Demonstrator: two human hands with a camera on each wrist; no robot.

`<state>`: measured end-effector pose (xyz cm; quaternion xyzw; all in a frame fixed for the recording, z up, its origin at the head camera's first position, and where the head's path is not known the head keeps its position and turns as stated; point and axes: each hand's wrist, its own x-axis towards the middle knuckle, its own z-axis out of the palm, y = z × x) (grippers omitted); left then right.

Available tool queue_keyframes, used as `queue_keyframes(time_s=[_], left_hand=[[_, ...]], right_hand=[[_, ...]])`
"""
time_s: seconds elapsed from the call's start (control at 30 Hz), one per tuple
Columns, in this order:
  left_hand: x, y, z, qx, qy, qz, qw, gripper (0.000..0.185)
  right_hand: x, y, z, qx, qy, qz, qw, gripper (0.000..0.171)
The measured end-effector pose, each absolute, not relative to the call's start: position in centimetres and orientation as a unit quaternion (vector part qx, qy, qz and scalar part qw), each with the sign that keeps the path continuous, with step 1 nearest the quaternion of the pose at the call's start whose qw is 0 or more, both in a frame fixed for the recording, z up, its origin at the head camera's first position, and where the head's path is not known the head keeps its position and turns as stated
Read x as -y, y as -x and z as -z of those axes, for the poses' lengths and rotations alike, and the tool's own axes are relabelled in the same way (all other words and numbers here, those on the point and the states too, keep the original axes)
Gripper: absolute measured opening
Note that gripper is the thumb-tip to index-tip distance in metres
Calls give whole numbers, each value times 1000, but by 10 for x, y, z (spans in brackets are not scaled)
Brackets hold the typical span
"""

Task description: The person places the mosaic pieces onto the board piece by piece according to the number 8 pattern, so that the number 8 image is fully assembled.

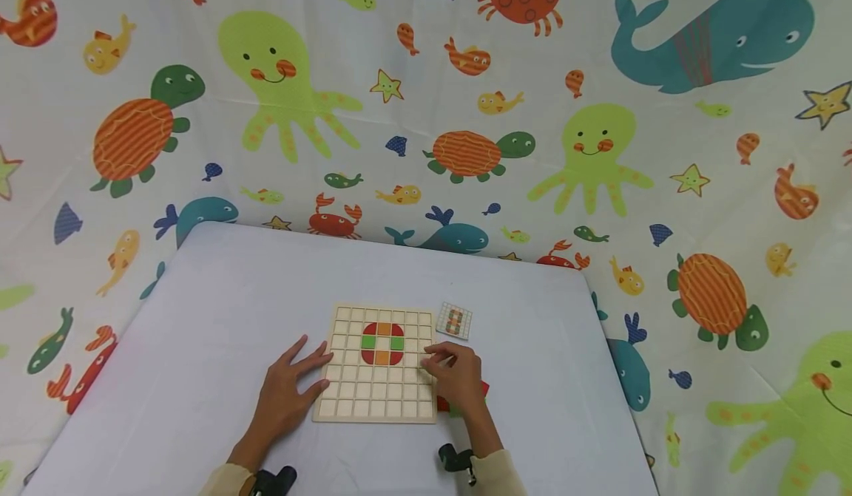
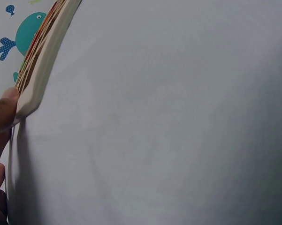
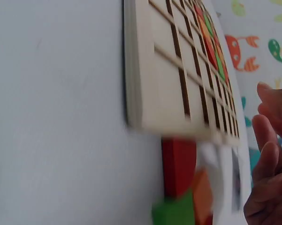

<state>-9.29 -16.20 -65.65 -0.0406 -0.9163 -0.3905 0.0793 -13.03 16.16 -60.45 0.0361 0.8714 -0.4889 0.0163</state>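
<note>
Resting spread, both hands [image 1: 293,389] [image 1: 455,374] touch the wooden grid board's [image 1: 376,407] edges.

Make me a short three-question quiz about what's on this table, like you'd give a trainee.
1. True or false: the left hand rests on the wooden grid board.
2. Which colours make up the tile ring on the board?
3. Where does the small pattern card lie: A) on the board, B) beside its far right corner, C) under the right hand?

Key: 1 true, fingers touch its left edge. 2 red, orange, green. 3 B.
</note>
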Motion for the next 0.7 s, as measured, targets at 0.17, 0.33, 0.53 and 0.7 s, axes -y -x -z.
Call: queue_keyframes(time_s=[0.17,0.33,0.53,0.7], left_hand=[[162,94,656,916,46,391,84,51],[162,94,656,913,49,394,88,50],[162,92,654,913,48,394,91,50],[162,93,655,913,49,395,94,50]], right_hand=[[-193,119,605,-879,-91,468,-2,16],[-217,107,606,-894,-128,428,-25,16],[-231,96,611,-910,-138,390,1,17],[-231,92,614,-924,-115,364,19,19]])
